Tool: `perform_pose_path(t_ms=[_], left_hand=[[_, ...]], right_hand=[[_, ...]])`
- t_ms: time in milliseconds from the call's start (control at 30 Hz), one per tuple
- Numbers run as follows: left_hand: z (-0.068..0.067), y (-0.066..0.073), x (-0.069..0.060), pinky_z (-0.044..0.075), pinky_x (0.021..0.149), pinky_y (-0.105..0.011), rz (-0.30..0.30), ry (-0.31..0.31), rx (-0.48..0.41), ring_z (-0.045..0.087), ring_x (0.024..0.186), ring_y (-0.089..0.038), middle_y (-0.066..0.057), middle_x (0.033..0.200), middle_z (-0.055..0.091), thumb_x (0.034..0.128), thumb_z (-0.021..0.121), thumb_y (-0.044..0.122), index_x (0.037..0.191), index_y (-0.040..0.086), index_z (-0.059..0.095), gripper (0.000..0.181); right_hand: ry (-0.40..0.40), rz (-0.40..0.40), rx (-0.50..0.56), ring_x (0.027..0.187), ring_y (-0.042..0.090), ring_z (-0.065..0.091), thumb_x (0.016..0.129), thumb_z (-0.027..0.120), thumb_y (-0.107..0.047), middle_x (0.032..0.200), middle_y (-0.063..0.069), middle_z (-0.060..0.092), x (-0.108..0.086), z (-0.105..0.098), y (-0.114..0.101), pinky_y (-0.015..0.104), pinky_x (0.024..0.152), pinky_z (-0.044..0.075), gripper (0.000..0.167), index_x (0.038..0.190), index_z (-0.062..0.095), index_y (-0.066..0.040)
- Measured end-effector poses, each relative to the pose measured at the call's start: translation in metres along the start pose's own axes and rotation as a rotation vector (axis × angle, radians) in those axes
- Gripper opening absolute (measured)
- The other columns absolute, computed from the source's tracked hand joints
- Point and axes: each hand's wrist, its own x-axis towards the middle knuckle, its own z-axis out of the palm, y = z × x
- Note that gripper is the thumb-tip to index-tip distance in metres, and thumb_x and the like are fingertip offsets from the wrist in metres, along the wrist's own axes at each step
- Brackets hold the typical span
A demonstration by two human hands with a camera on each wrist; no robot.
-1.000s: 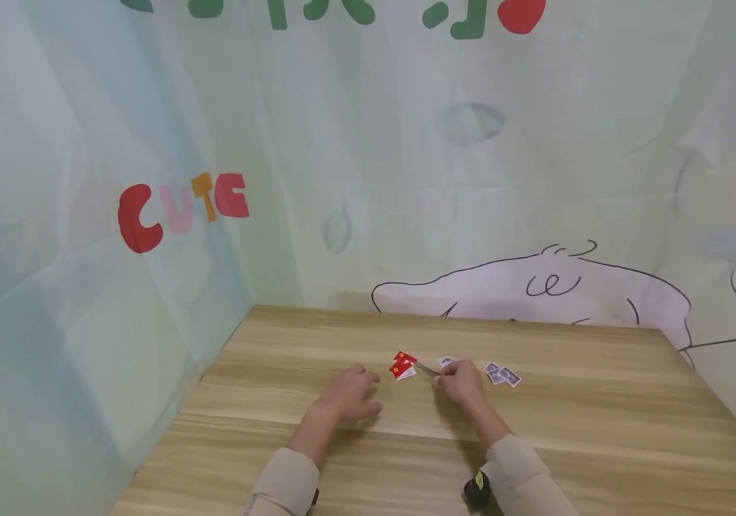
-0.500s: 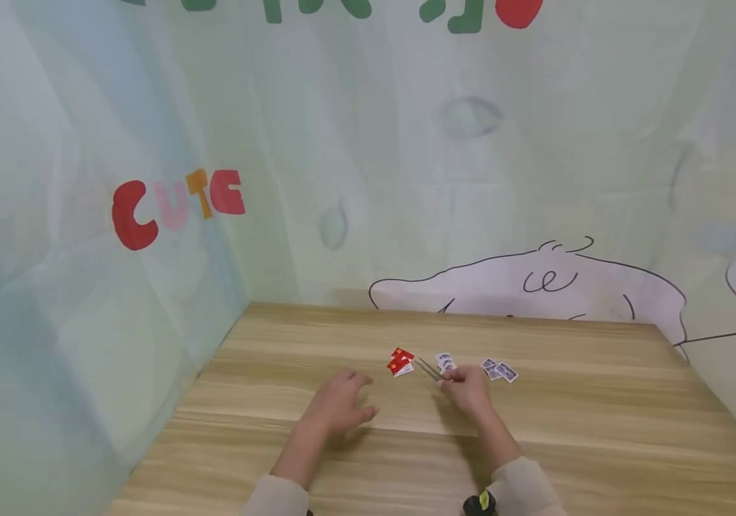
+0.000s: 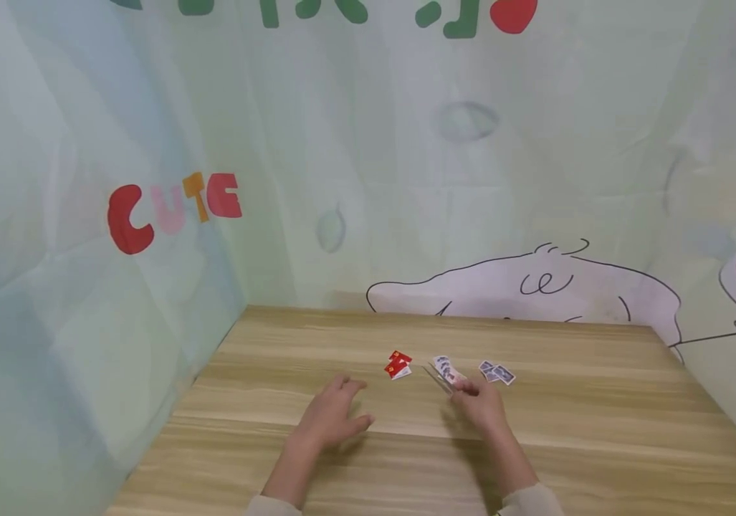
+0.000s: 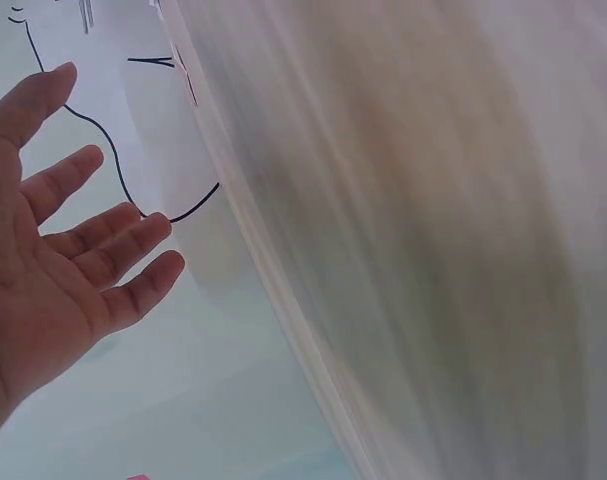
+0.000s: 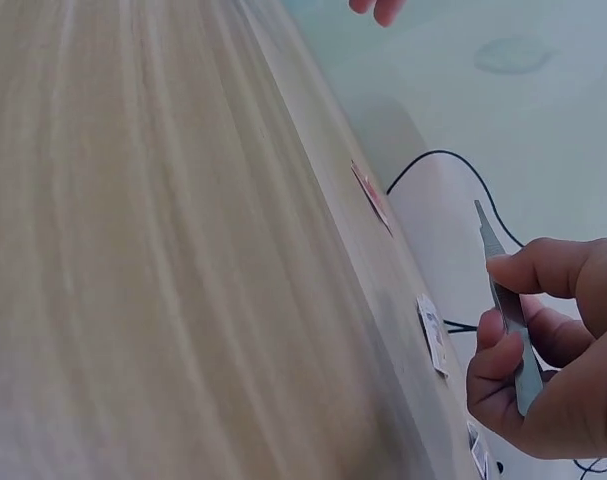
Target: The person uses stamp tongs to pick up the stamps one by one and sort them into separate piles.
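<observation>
My right hand pinches a pair of metal tweezers, whose tips point away and to the left with a gap between them. In the right wrist view, thumb and fingers grip the tweezers along their sides. Close beside the tweezers lies an overlapping row of small white-edged, stamp-like cards; my fingers hide its near end. Several red cards overlap to its left, one white piece among them. My left hand hovers nearer me with spread fingers, holding nothing; its palm shows in the left wrist view.
Two grey-printed cards overlap to the right of the row. All the cards lie on a wood-grain table. A pale printed cloth hangs behind the table and along its left side.
My right hand has drawn back and to the right with the tweezers, away from the red cards, uncovering more of the middle row. The left hand stays open, shifted slightly left and nearer me.
</observation>
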Motion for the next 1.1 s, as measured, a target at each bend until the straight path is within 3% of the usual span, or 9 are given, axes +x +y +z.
perform_pose_path(t_ms=[167,333,767,967,1100], left_hand=[[-0.002,0.001,-0.005,0.042,0.086,-0.055,-0.009,0.019,0.009,0.048,0.112,-0.041,-0.024,0.130,0.043,0.0782,0.071,0.036,0.128,0.007,0.053,0.060],[-0.005,0.002,-0.012,0.045,0.077,-0.054,-0.028,0.027,0.055,0.053,0.102,-0.035,-0.016,0.120,0.050,0.0754,0.073,0.036,0.124,0.007,0.057,0.059],[-0.010,0.008,-0.028,0.044,0.071,-0.051,-0.055,0.073,0.096,0.055,0.098,-0.032,-0.012,0.110,0.057,0.0726,0.073,0.034,0.116,0.007,0.062,0.053],[-0.011,0.013,-0.033,0.043,0.074,-0.052,-0.072,0.047,0.074,0.053,0.101,-0.032,-0.012,0.113,0.056,0.0752,0.070,0.035,0.119,0.007,0.060,0.053],[-0.010,0.016,-0.037,0.044,0.074,-0.054,-0.068,0.067,0.066,0.054,0.099,-0.032,-0.012,0.111,0.056,0.0754,0.071,0.037,0.119,0.007,0.060,0.054]], right_hand=[[-0.012,-0.039,0.055,0.064,0.016,0.049,0.069,0.066,0.008,0.073,0.007,0.059,-0.007,-0.003,0.005,0.026,0.057,0.043,0.014,0.082,0.063,0.009],[-0.011,-0.003,0.089,0.068,0.017,0.051,0.069,0.066,0.010,0.076,0.009,0.058,-0.014,-0.003,0.010,0.026,0.060,0.045,0.018,0.086,0.061,0.010],[0.014,0.049,-0.012,0.072,0.020,0.053,0.072,0.069,0.004,0.079,0.008,0.058,-0.030,-0.020,0.008,0.029,0.064,0.043,0.021,0.092,0.061,0.009],[0.006,0.088,0.001,0.071,0.019,0.052,0.074,0.068,0.004,0.078,0.008,0.058,-0.037,-0.026,0.011,0.028,0.062,0.044,0.021,0.093,0.061,0.009],[0.015,0.125,0.009,0.069,0.019,0.053,0.074,0.068,0.004,0.078,0.008,0.058,-0.042,-0.032,0.014,0.027,0.060,0.045,0.022,0.094,0.061,0.009]])
